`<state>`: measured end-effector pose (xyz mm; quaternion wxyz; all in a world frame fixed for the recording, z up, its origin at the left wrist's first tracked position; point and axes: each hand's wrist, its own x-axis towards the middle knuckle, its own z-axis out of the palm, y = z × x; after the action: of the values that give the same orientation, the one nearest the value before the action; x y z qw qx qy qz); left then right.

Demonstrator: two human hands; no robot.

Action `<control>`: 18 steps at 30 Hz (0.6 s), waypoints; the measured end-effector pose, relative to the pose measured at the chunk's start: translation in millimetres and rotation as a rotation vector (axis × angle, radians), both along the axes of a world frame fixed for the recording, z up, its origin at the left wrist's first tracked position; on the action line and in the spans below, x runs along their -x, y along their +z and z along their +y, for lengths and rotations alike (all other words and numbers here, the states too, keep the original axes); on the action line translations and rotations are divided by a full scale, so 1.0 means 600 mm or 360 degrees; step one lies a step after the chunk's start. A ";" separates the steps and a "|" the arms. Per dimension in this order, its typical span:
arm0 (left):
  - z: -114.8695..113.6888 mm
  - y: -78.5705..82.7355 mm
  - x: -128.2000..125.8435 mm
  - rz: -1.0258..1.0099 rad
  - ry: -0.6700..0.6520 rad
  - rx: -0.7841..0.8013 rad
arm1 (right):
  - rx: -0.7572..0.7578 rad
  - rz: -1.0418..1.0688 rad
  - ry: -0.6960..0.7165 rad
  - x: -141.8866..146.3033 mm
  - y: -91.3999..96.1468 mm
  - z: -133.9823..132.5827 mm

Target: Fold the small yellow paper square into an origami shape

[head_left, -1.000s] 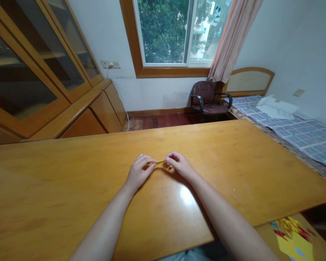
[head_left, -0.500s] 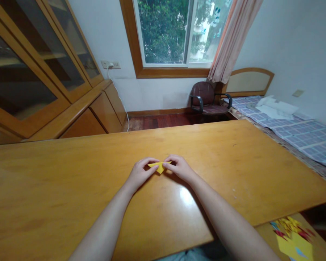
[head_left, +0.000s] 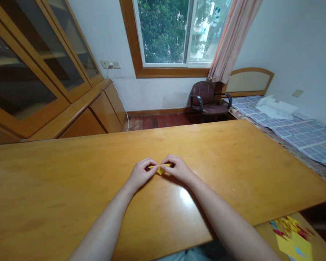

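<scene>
A small piece of folded yellow paper (head_left: 160, 170) is held just above the wooden table (head_left: 70, 181), its lower point facing me. My left hand (head_left: 141, 174) pinches it on the left between thumb and fingers. On the other side, my right hand (head_left: 178, 169) grips it the same way, and the two sets of fingertips nearly meet at its middle. Parts of the paper are covered by my fingers, with thin yellow tips showing on both sides.
At the lower right, a lower surface holds yellow paper sheets (head_left: 296, 245) and a heap of small yellow and red folded pieces (head_left: 289, 225). Beyond the table stand an armchair (head_left: 203, 95), a bed (head_left: 301, 130) and a glass-fronted cabinet (head_left: 81, 105).
My fingertips have come closer together at the middle of the paper and pinch its upper edge. The paper has sunk slightly; both forearms stay in place.
</scene>
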<state>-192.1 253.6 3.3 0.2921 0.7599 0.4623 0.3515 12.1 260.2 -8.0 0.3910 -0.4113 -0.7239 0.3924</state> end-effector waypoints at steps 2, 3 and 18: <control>0.000 -0.001 -0.001 0.0019 -0.0023 -0.0004 | -0.0018 -0.0014 0.0024 0.001 0.000 -0.002; 0.000 -0.002 -0.001 0.0025 -0.0033 -0.0002 | -0.0031 -0.0018 0.0024 0.002 0.001 -0.003; 0.008 -0.007 0.005 -0.0034 0.0073 0.0105 | -0.0036 0.0048 -0.0157 -0.001 0.007 -0.002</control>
<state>-194.9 258.6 -0.9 0.3136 0.7352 0.4879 0.3507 12.4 259.1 -3.6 0.4253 -0.4360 -0.7011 0.3708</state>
